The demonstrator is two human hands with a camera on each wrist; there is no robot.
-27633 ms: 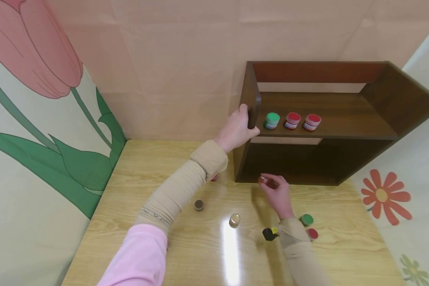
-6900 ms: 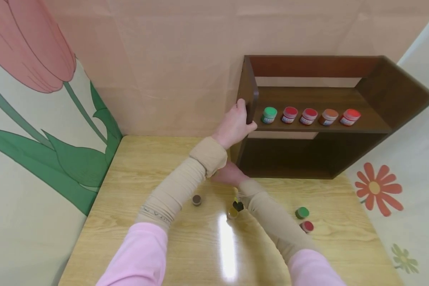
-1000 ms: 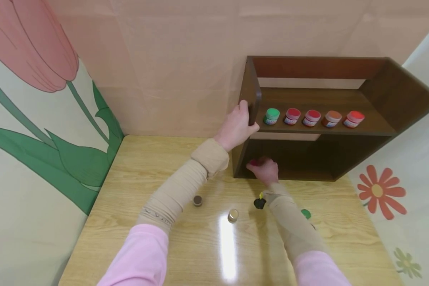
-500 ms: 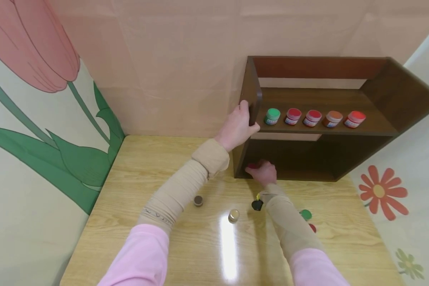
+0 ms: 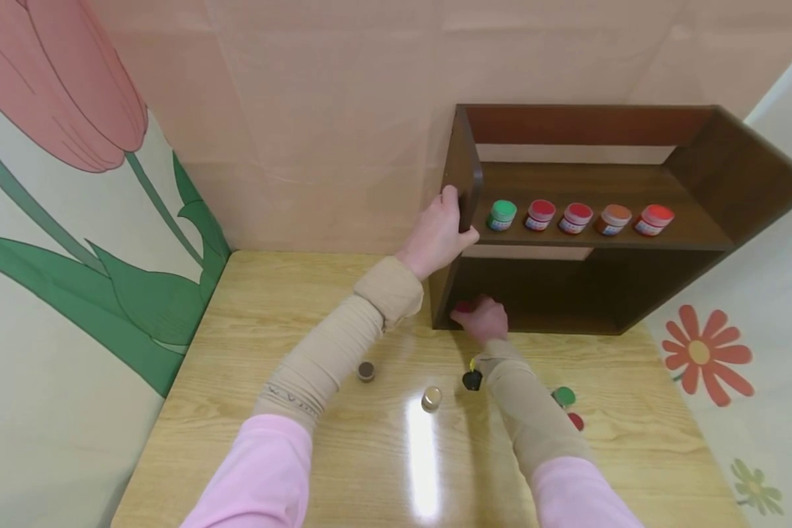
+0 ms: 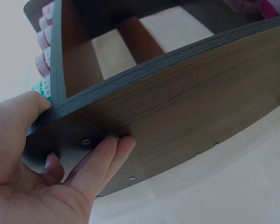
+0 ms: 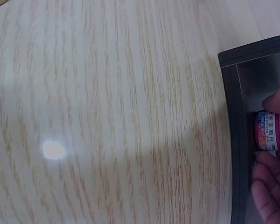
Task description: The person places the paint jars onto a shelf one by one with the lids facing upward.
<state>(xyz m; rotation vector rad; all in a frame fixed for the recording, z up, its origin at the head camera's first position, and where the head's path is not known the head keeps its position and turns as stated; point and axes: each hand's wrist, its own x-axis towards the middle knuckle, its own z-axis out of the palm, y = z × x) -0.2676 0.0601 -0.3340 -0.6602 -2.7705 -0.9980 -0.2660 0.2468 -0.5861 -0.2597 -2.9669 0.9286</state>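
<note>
My left hand [image 5: 435, 233] grips the left side panel [image 6: 191, 102] of a dark brown wooden shelf unit [image 5: 594, 246], its thumb at the front edge and fingers along the outer face. My right hand [image 5: 485, 320] reaches into the lower compartment at the front left corner. It holds a crimson paint jar [image 7: 270, 130] between thumb and fingers, the jar's base at or close to the compartment's floor. On the upper shelf stands a row of paint jars: green [image 5: 502, 215], two red [image 5: 540, 215] [image 5: 576, 218], orange-brown [image 5: 613, 220] and bright red [image 5: 654, 220].
On the wooden table [image 5: 290, 308] stand a dark brown jar [image 5: 366, 372], a gold-lidded jar [image 5: 432, 399], a green jar [image 5: 564, 397] and a red jar [image 5: 576, 421], partly behind the right forearm. A black piece with yellow [image 5: 471, 378] hangs at the right wrist.
Orange-brown and bright red jars have joined the upper row since the oldest frame. My right hand went from beneath the left arm into the lower compartment, lately edging left with the crimson jar.
</note>
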